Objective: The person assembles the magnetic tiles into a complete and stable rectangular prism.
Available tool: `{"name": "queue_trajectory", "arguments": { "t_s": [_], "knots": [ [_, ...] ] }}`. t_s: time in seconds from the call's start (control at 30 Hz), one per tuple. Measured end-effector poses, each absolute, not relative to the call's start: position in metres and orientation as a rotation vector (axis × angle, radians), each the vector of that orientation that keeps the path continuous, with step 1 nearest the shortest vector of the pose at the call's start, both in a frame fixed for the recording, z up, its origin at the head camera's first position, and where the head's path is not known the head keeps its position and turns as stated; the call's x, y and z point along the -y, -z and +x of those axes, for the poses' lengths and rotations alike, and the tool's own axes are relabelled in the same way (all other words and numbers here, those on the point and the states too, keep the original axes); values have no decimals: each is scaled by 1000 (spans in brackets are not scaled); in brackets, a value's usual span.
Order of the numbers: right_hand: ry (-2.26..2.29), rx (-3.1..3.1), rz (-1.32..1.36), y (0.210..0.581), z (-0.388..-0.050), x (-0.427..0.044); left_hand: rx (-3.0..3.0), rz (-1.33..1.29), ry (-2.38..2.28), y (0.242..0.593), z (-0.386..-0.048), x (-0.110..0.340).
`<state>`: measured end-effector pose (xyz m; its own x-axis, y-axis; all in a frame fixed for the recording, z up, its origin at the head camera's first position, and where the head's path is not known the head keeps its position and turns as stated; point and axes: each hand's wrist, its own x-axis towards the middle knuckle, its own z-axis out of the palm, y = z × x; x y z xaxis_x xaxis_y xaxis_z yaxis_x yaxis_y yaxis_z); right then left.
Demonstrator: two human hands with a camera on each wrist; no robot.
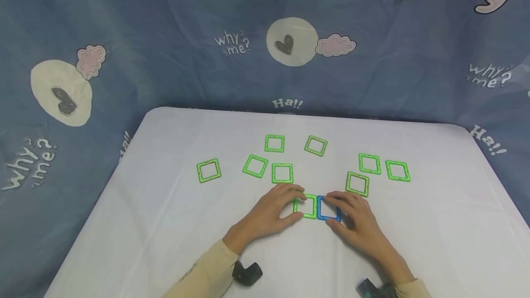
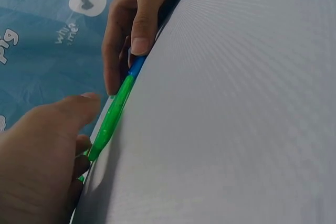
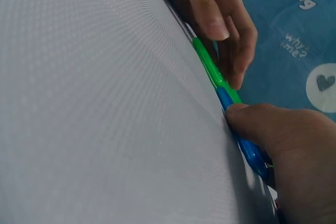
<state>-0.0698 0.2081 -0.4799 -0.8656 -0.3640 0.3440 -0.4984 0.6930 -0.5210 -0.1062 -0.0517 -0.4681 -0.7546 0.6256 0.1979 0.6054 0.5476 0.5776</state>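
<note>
Two square plastic frames lie edge to edge on the white tabletop: a green square frame (image 1: 313, 207) on the left and a blue square frame (image 1: 319, 208) on the right. My left hand (image 1: 275, 210) is spread around the green frame's left side, fingers near its far edge and thumb near its near corner. In the left wrist view that thumb (image 2: 84, 106) appears lifted clear of the green frame (image 2: 112, 115). My right hand (image 1: 358, 222) holds the blue frame between thumb and fingers. Its thumb (image 3: 252, 116) presses the blue frame (image 3: 247, 148) in the right wrist view.
Beyond my hands, several more green square frames lie scattered flat, including a far-left one (image 1: 209, 160), a near-centre one (image 1: 282, 165) and a far-right one (image 1: 398, 179). Behind the white tabletop (image 1: 165, 224) hangs a blue printed cloth (image 1: 186, 72).
</note>
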Motion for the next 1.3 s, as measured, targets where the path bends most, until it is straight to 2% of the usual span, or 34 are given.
{"name": "queue_trajectory", "arguments": {
  "t_s": [0.33, 0.57, 1.3],
  "knots": [
    [-953, 2707, 645, 482, -66, -207, -2731, 1097, -1195, 466, -107, 52],
    [-960, 2700, 666, 485, -66, -205, -2809, 1103, -1112, 463, -110, 62],
    [-903, 2719, 681, 482, -70, -210, -3071, 802, -1106, 453, -148, 142]
  ]
}}
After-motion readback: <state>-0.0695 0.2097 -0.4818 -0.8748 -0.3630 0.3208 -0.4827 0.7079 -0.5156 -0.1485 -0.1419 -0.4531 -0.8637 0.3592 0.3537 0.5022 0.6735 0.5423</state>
